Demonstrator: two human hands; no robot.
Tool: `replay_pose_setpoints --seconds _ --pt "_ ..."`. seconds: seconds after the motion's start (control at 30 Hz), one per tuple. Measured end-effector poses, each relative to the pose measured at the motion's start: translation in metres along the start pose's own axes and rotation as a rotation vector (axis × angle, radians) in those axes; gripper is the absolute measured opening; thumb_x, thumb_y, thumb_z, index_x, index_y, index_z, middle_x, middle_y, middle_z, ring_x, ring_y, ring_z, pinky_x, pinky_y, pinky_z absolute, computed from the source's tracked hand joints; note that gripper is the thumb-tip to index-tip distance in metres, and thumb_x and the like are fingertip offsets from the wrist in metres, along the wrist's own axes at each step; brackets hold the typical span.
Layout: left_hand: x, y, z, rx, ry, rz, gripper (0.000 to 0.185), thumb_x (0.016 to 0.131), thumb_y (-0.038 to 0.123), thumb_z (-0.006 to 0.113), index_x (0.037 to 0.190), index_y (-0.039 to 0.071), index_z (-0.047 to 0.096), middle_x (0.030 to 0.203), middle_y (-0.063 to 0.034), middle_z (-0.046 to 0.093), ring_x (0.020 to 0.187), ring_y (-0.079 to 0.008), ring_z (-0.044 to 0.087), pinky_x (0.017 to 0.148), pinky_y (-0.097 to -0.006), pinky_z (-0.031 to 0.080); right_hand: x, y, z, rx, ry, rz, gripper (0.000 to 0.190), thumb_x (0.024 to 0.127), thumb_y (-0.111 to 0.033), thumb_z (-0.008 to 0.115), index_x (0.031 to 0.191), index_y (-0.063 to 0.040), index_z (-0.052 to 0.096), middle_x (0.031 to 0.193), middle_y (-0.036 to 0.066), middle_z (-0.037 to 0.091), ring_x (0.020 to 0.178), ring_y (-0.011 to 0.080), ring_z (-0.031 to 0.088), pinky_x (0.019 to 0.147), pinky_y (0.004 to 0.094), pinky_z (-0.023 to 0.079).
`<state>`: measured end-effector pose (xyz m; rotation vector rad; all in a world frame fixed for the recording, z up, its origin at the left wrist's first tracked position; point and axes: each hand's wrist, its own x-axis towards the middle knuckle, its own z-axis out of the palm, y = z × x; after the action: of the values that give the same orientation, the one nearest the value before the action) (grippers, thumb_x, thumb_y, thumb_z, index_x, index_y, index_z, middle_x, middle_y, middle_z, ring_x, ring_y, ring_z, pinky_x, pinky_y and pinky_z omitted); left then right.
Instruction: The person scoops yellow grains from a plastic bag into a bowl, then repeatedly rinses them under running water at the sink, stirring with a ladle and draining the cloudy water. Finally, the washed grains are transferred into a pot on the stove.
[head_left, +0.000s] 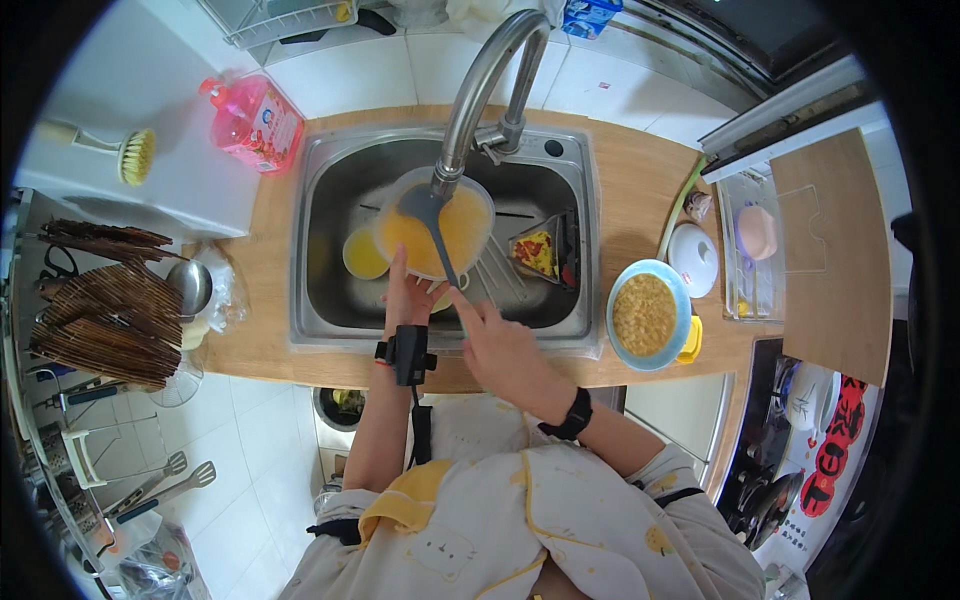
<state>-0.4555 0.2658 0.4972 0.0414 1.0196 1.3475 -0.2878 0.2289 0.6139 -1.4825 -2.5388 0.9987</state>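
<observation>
My left hand (411, 291) supports a translucent bowl (480, 232) of yellowish liquid from its near side, inside the steel sink (319, 319). In my right hand (499, 349) is the handle of a grey spatula or spoon (431, 221), its head over the bowl. The curved metal faucet (469, 105) ends just above that head. A smaller yellow cup or bowl (365, 253) sits left of the large bowl. Chopsticks (504, 274) and a dark-edged clear container with red and yellow scraps (536, 251) lie at the sink's right.
Right of the sink, a blue bowl of food (651, 315) stands beside a white lid (692, 259) and a yellow item (691, 341). A pink soap bottle (259, 124) is at the back left. A utensil rack and bamboo-like bundles (112, 322) line the left side. Pots are at far right.
</observation>
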Motion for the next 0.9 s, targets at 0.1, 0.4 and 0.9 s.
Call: replay_pose_setpoints --seconds 0.1,0.4,0.9 --pt "-0.006 -0.002 0.008 0.003 -0.015 -0.01 0.073 0.089 0.059 0.057 0.142 0.015 0.035 0.14 -0.0124 0.042 0.128 -0.0291 0.046 0.099 -0.051 0.045 -0.005 0.015 0.003 -0.124 0.129 -0.042 0.069 0.08 -0.013 0.064 0.143 -0.007 0.036 0.104 0.018 0.051 0.075 0.0355 0.065 0.061 0.0435 0.054" --pt "-0.021 -0.008 0.014 0.074 -0.074 -0.027 0.068 0.09 0.053 0.059 0.139 0.014 0.034 0.135 -0.0153 0.044 0.123 -0.031 0.05 0.093 -0.0496 0.049 -0.025 0.051 -0.036 0.084 0.14 0.05 0.058 0.088 -0.007 0.053 0.144 -0.012 0.039 0.093 0.016 0.055 0.069 0.0357 0.063 0.058 0.0424 0.052" --pt "-0.052 -0.006 0.002 0.162 -0.073 -0.1 0.074 0.089 0.058 0.057 0.142 0.012 0.036 0.14 -0.014 0.045 0.128 -0.0305 0.046 0.101 -0.0504 0.042 -0.087 0.031 -0.082 1.275 -0.184 0.506 0.049 0.1 -0.008 0.042 0.148 -0.018 0.037 0.083 -0.001 0.048 0.055 0.001 0.033 0.039 0.0151 0.027"
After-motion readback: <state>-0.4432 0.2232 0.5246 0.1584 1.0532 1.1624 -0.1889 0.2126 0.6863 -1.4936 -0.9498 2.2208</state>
